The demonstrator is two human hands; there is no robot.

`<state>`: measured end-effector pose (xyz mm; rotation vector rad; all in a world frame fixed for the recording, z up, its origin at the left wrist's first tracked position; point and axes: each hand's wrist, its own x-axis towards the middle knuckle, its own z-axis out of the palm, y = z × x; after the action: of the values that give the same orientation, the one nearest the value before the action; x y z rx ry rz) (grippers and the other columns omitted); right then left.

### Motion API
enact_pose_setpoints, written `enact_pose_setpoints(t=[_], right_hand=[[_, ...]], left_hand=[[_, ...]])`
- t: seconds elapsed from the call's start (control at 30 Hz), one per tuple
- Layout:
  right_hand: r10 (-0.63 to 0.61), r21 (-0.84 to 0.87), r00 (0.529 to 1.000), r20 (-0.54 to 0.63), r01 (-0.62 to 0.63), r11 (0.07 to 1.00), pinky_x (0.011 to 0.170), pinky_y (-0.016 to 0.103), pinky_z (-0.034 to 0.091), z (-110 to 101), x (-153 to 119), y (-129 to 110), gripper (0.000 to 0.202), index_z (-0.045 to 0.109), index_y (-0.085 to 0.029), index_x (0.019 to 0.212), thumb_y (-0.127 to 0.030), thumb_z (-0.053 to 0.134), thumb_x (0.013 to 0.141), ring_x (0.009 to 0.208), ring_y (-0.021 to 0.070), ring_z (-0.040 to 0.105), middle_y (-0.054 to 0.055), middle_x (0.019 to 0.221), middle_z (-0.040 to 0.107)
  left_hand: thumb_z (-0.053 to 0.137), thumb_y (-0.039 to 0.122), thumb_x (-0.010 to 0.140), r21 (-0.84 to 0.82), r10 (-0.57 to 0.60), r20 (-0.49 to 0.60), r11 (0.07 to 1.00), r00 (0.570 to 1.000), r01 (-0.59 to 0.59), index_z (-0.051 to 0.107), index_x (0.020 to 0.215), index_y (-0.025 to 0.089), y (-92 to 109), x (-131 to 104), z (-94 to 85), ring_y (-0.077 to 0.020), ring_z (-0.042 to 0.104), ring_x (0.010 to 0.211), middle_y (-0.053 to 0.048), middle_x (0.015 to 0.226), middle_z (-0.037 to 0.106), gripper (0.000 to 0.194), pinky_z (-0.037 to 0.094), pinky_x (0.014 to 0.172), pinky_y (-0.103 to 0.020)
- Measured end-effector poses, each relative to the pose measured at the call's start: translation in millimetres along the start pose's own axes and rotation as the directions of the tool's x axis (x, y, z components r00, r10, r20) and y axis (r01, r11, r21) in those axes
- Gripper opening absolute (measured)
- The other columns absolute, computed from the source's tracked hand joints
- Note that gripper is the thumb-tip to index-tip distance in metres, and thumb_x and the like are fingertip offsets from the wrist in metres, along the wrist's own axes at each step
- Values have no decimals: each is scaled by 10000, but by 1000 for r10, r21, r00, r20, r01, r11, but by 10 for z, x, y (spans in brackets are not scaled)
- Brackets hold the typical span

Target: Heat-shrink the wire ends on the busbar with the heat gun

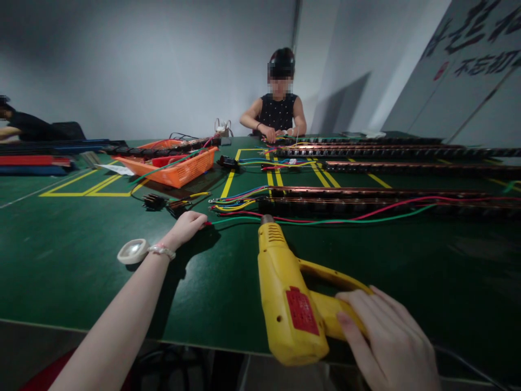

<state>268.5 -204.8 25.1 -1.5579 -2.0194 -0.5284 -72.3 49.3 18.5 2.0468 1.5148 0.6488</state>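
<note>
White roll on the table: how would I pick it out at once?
On the green table, find the orange basket, then look nearer, to the left hand with its bracelet. The white roll lies just left of that bracelet, a pale ring unlike the dark parts and coloured wires beyond it.

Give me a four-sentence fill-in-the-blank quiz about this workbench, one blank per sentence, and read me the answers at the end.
1. The right hand holds a heat gun with a ____ body.
2. The roll of white tape lies beside the wearer's ____ wrist.
3. The perforated basket is ____.
4. The tabletop is ____ between its yellow lines.

Missing words: yellow; left; orange; green.
</note>
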Motion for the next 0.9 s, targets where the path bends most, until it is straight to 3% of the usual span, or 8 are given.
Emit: enact_pose_setpoints(t=[0.2,0.4,0.53,0.9], right_hand=[[15,154,999,48,-22,988,964,391,354,85,147,-320,233,592,-180,967,-366,489,872,814,188,601,31,863,659],[63,293,997,43,-73,953,971,424,389,177,295,-678,362,636,-161,947,-442,643,719,782,206,598,36,822,658],[46,337,997,68,-67,939,1012,436,380,259,328,-853,420,641,-149,982,-448,679,690,818,213,605,39,862,665],[32,374,999,10,-33,927,937,416,455,345,322,-889,466,627,-168,971,-532,701,690,766,205,617,18,815,662]], left_hand=[[386,405,749,10,-20,-10,1000,1000,20,389,465,189,4,4,-3,-101,311,444,34,430,343,357,224,479,-255],[382,403,742,13,-13,-17,1000,1000,13,384,459,189,29,-2,1,-101,314,449,31,436,349,354,222,478,-256],[383,404,741,13,-3,-29,1000,1000,4,393,470,188,43,-8,4,-101,316,460,29,453,350,347,216,475,-255],[363,398,754,-4,32,-21,999,999,-32,451,518,176,37,-25,2,-103,335,491,35,483,348,336,235,491,-245]])
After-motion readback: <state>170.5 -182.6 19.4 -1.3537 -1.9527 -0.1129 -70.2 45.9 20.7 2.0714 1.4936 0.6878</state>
